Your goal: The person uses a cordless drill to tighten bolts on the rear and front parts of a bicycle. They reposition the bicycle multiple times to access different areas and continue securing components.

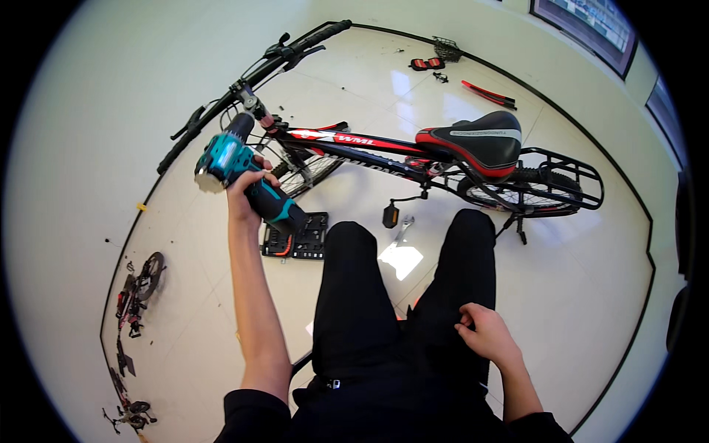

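My left hand (251, 183) is closed around the grip of a teal and black cordless drill (225, 159). It is raised in front of the bicycle's stem, its chuck tilted up toward the handlebar (258, 74). Over my thigh on the right, my right hand (486, 334) has its fingers curled together; whether anything small is between them is hidden. Across from me stands a black, red and white bicycle (354, 144), with its handlebar at the left. Its black saddle (476, 140) and rear rack (572, 177) are at the right.
An open tool case (314, 236) lies on the floor below the drill. An adjustable wrench (405, 227) lies between my knees and the pedal (390, 215). Red-black fenders (489, 94) and a wire basket (447, 49) are at the back. Small bikes or parts (133, 295) lie at the far left.
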`<state>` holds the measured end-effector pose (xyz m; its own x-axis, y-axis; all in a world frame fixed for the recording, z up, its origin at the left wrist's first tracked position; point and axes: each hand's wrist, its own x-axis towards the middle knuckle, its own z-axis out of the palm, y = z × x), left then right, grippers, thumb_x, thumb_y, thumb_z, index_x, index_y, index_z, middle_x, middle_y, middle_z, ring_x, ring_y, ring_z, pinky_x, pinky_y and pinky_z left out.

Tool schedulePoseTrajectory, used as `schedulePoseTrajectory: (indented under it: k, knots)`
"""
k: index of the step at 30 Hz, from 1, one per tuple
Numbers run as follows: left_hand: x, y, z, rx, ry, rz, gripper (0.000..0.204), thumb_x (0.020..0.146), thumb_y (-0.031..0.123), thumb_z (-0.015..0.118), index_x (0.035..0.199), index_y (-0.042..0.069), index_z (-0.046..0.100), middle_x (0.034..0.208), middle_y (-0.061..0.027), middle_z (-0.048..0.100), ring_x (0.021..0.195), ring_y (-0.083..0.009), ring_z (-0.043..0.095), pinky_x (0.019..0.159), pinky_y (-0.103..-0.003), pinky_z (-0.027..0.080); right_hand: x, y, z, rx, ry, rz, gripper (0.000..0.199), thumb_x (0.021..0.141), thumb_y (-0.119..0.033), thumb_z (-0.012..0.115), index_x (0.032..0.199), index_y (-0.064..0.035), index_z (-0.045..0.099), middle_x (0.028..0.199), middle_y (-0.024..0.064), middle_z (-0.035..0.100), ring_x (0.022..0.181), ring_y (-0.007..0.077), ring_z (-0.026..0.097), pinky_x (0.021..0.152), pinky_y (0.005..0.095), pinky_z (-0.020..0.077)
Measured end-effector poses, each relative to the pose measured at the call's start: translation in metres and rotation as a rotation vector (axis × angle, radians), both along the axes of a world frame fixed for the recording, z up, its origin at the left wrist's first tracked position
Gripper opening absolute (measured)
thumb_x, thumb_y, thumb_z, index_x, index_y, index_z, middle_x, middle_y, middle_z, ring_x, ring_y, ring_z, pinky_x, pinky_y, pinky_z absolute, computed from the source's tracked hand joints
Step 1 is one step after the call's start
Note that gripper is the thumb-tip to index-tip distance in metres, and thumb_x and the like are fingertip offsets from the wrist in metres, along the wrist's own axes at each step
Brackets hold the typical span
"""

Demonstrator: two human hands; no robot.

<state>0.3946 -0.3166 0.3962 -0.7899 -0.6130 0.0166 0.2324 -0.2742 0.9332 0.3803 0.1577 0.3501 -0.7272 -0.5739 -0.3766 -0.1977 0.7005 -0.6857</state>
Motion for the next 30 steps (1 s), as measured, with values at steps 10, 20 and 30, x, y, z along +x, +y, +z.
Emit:
schedulePoseTrajectory:
  k: [10, 20, 30]
  knots:
    - [-0.01, 0.03, -0.085, 0.473, 0.312, 0.041, 0.031, 0.068, 0.013, 0.054, 0.096, -0.001, 0.049, 0.079, -0.0117, 0.05, 0.063, -0.0225, 0.051, 0.069, -0.036, 0.045, -0.003, -0.002, -0.003, 0.043, -0.005, -0.03, 0.023, 0.078, -0.009, 0.066, 0.097, 0.0027, 0.059, 0.072, 0.0102, 0.062, 0.068, 0.0238, 0.062, 0.063, 0.0331, 0.0488]
    - [-0.028, 0.001, -0.092, 0.517, 0.346, 0.028, 0.029, 0.068, 0.014, 0.054, 0.094, 0.0, 0.05, 0.077, -0.0118, 0.05, 0.065, -0.023, 0.051, 0.073, -0.037, 0.046, -0.003, -0.01, -0.006, 0.101, 0.045, -0.032, 0.025, 0.079, -0.012, 0.066, 0.099, 0.0005, 0.059, 0.077, 0.0104, 0.062, 0.071, 0.0272, 0.062, 0.066, 0.0363, 0.0497]
    - [-0.034, 0.009, -0.093, 0.532, 0.336, 0.056, 0.031, 0.067, 0.014, 0.055, 0.093, -0.001, 0.049, 0.078, -0.0118, 0.049, 0.063, -0.0215, 0.048, 0.068, -0.033, 0.045, -0.004, -0.005, -0.004, 0.119, 0.045, -0.035, 0.025, 0.079, -0.014, 0.065, 0.099, -0.0001, 0.06, 0.078, 0.0107, 0.063, 0.074, 0.029, 0.062, 0.067, 0.0384, 0.0496]
